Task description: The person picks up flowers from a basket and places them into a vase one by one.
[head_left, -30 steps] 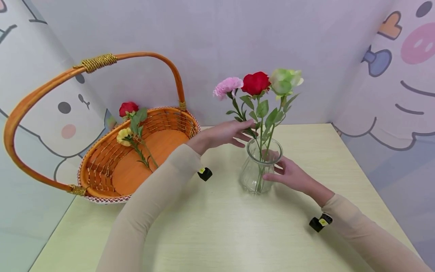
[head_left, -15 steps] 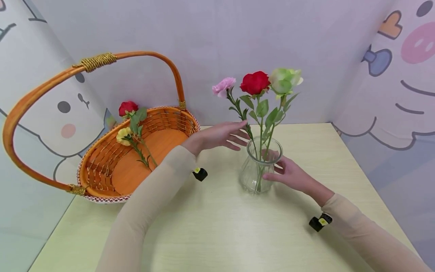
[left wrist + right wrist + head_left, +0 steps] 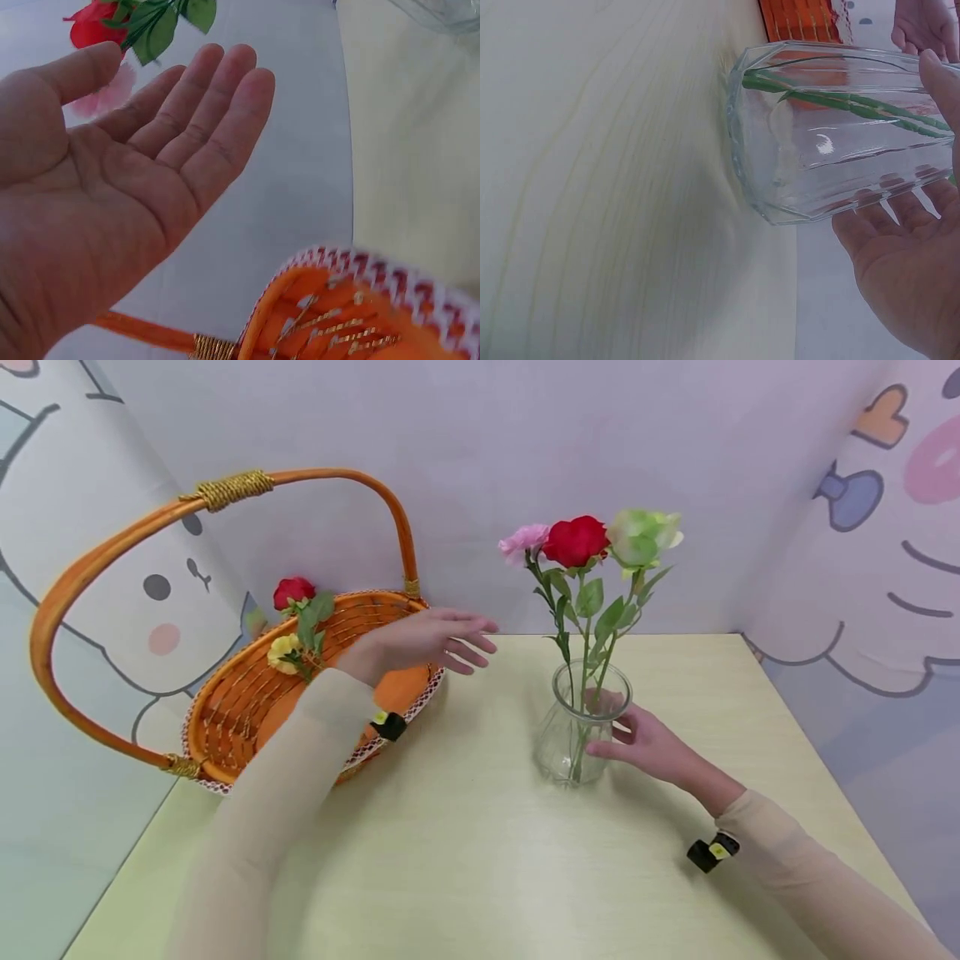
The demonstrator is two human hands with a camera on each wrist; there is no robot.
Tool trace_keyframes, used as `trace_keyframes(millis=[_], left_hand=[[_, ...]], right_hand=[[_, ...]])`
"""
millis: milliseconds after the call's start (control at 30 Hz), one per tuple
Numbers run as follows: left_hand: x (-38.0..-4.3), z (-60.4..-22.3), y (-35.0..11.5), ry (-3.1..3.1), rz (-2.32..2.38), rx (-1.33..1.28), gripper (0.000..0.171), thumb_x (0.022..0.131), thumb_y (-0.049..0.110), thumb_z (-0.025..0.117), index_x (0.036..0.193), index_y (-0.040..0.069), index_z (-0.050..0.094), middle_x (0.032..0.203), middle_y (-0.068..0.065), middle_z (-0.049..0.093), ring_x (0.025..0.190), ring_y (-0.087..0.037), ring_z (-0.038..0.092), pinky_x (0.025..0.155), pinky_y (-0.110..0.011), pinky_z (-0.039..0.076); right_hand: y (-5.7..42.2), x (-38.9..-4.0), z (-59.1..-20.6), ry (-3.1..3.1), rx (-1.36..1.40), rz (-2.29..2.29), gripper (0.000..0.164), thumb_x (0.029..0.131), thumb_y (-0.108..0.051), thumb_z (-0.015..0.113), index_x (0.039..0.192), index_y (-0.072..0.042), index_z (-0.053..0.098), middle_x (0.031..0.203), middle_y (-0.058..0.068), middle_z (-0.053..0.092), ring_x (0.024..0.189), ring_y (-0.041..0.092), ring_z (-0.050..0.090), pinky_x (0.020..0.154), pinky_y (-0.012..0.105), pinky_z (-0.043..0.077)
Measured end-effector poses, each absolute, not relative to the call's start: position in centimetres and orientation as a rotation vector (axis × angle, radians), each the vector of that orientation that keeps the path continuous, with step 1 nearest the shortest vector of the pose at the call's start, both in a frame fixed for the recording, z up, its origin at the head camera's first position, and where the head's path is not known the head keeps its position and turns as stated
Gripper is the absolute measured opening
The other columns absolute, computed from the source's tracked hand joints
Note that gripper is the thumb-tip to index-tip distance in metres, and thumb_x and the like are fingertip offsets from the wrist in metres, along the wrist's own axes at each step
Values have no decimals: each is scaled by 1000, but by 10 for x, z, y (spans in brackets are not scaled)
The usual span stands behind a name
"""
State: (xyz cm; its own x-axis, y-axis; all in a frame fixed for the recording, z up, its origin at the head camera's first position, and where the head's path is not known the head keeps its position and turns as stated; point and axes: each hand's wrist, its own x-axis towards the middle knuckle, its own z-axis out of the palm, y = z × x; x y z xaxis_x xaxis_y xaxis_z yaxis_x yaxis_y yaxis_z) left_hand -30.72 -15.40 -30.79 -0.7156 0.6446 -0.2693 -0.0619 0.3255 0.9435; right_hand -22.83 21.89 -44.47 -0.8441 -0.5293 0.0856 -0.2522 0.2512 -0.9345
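Note:
My left hand (image 3: 429,642) hovers at the right rim of the orange wicker basket (image 3: 225,727), fingers extended and holding nothing. Its bare palm shows in the left wrist view. With fingers and thumb curved round it, my right hand (image 3: 651,745) grips the clear glass vase (image 3: 553,750), which stands upright on the table. Out of the vase rise a pink carnation (image 3: 522,540), a red rose (image 3: 576,542) and a pale green flower (image 3: 639,537). In the right wrist view, green stems (image 3: 847,105) reach down inside the glass. Another red rose (image 3: 293,592) and a yellow flower (image 3: 284,654) lie in the basket.
The basket's tall arched handle (image 3: 71,589) rises at the left, wrapped with gold cord at its top. A pale wood table (image 3: 465,852) lies under everything. Walls with cartoon prints (image 3: 855,497) enclose the back and both sides.
My left hand has drawn away from the carnation's stem, moving left to the basket. The carnation first leaned outward, then swung back nearer the rose. My right hand has stayed on the vase.

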Motion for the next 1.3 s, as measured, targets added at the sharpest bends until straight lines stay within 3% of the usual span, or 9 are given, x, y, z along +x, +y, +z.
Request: trace_keyframes(millis=[233,467,633,1000,1200,1300], left_hand=[[-307,-298,-222,2077,1424,307,48,109,35,50,146,4,50,135,-21,57,121,-38,60,100,-49,53],[-303,-300,-279,2153,1402,101,54,111,35,44,150,-1,40,135,-16,56,116,-28,63,99,-45,54],[-303,-307,-311,2181,1415,-36,58,111,35,41,150,-8,37,123,-10,63,103,-20,68,97,-43,56],[-291,-343,-363,2125,1415,-298,55,111,31,43,147,-10,35,103,-8,68,96,-22,71,95,-40,56],[-291,-354,-371,2040,1486,-330,60,110,31,44,151,-11,29,105,-9,69,96,-23,72,96,-40,55],[-293,-357,-372,1995,1537,-322,43,110,26,47,140,-4,50,109,-11,71,99,-23,71,96,-39,55]], right_hand=[[223,-229,-444,2287,-722,-1635,78,91,-15,79,157,-13,36,158,10,39,145,31,36,118,56,26],[223,-228,-444,2265,-721,-1645,77,92,-14,78,156,-15,37,159,12,38,145,31,36,118,59,24],[222,-228,-445,2270,-723,-1644,77,92,-14,78,156,-14,37,159,15,37,146,31,35,117,56,26],[218,-229,-446,2270,-736,-1639,77,91,-15,78,156,-12,36,159,17,36,145,29,36,117,52,28],[218,-229,-445,2276,-743,-1629,77,92,-14,78,157,-12,36,158,13,38,145,30,35,117,52,28],[218,-228,-445,2278,-741,-1630,77,92,-14,78,157,-11,36,157,13,39,146,31,34,117,53,29]])
